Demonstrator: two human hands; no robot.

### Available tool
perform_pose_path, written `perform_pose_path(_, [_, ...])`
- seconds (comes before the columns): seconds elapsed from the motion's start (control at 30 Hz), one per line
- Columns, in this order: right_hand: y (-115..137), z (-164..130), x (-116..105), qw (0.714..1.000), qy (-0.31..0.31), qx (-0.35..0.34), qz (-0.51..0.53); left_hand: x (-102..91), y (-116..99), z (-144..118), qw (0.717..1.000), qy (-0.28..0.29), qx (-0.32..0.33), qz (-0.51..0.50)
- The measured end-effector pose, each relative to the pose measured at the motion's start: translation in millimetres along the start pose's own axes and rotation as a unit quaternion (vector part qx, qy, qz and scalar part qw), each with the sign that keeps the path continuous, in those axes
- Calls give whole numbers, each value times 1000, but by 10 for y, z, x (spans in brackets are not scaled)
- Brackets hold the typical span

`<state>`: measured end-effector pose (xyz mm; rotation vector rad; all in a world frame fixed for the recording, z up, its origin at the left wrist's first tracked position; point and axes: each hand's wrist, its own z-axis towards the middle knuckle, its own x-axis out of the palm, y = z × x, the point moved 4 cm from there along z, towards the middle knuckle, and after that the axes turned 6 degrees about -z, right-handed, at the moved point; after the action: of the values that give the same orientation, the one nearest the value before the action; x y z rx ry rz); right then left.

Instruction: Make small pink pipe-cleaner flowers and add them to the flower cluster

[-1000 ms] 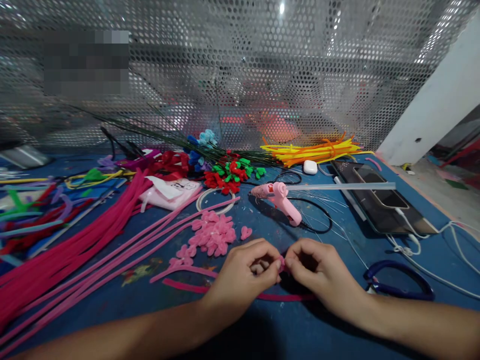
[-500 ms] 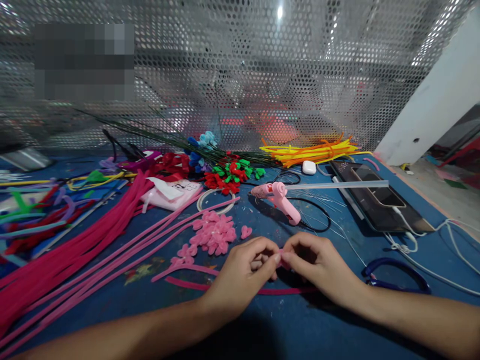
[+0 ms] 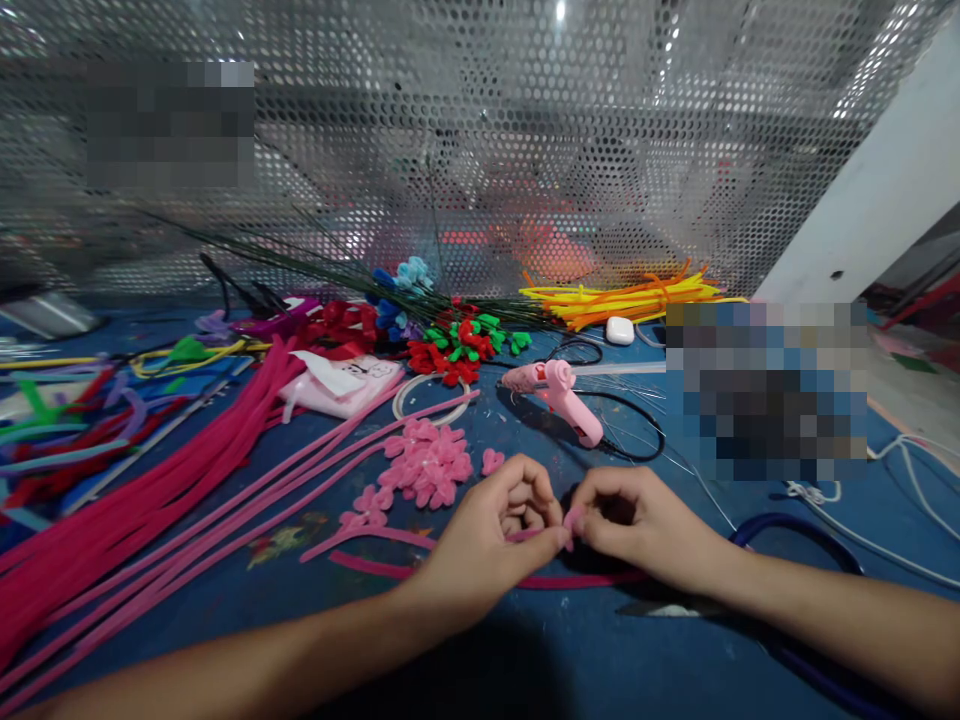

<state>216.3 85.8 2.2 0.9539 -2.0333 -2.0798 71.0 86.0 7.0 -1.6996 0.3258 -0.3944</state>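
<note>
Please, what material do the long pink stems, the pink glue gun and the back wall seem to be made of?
Long pink stems: probably chenille pipe cleaners, since they look fuzzy and matte and they bend. Both hands pinch a short pink piece of it. Glue gun: smooth, slightly glossy, likely moulded plastic. Back wall: shiny perforated sheet with regular round holes, apparently metal.

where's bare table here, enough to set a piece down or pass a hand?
Bare blue table lies along the near edge, between the forearms and below the dark pink pipe cleaner. A smaller patch sits between the glue gun and the right hand. Crowded: pipe cleaner bundle on the left, pink petal pile, cables on the right.
</note>
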Motion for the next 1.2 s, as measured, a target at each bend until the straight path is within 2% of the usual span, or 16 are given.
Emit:
perform_pose_path(0.13, [1, 5, -4, 1000, 2, 9, 27, -2, -25, 17, 1000, 11, -6, -10])
perform_pose_path(0.37, [73, -5, -29, 997, -48, -3, -64, -28, -28, -3, 1000, -13, 7, -8])
perform_pose_path(0.5, [72, -8, -29, 996, -58, 2, -73, -35, -29, -8, 1000, -20, 7, -12])
perform_pose_path(0.7, [39, 27, -56, 997, -22, 22, 69, -51, -14, 18, 1000, -12, 6, -15])
perform_pose_path(0.87, [-47, 74, -132, 975, -72, 78, 195, -121, 20, 23, 998, -53, 7, -33])
perform_pose_path(0.93, [-58, 80, -134, 968, -78, 78, 226, -140, 34, 29, 997, -60, 1, -45])
perform_pose_path(1.0, [-36, 74, -116, 974, -58, 56, 210, -144, 38, 36, 997, -57, 2, -57])
perform_pose_path(1.13, [32, 25, -37, 990, 26, 1, 139, -130, 24, 41, 997, -51, 5, -65])
perform_pose_path(1.2, [45, -2, -17, 990, 40, -16, 132, -123, 13, 38, 997, -52, 4, -61])
